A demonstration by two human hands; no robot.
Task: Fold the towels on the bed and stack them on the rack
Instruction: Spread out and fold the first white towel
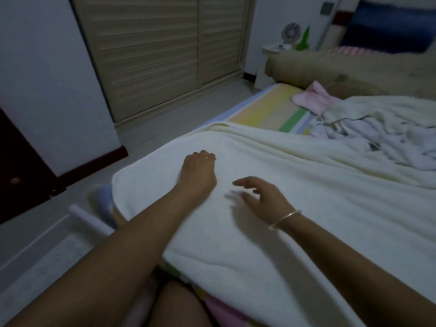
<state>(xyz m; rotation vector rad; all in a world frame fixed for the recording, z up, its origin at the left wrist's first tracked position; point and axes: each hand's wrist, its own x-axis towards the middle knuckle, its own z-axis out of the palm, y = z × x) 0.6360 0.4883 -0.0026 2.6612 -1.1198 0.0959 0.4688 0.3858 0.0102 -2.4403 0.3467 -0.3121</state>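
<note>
A big cream towel [306, 208] lies spread out flat over the near corner of the bed [266, 109]. It hangs a little over the edge. The person sits right by it with both arms reaching out over the towel.

The left hand [199, 173] rests on the towel, near its far left edge. Its fingertips bend down into the cloth. The room is dim, so I cannot tell if they pinch the towel or only press on it.

The right hand [264, 197] is just beside the left one, more to the middle of the towel. Its fingers are spread out and hold nothing. It looks blurry. A thin bracelet [284, 219] sits on that wrist.

Farther back on the bed lies a messy heap of white towels [368, 135], well apart from both hands. A pink towel [311, 97] lies just behind the heap.
</note>
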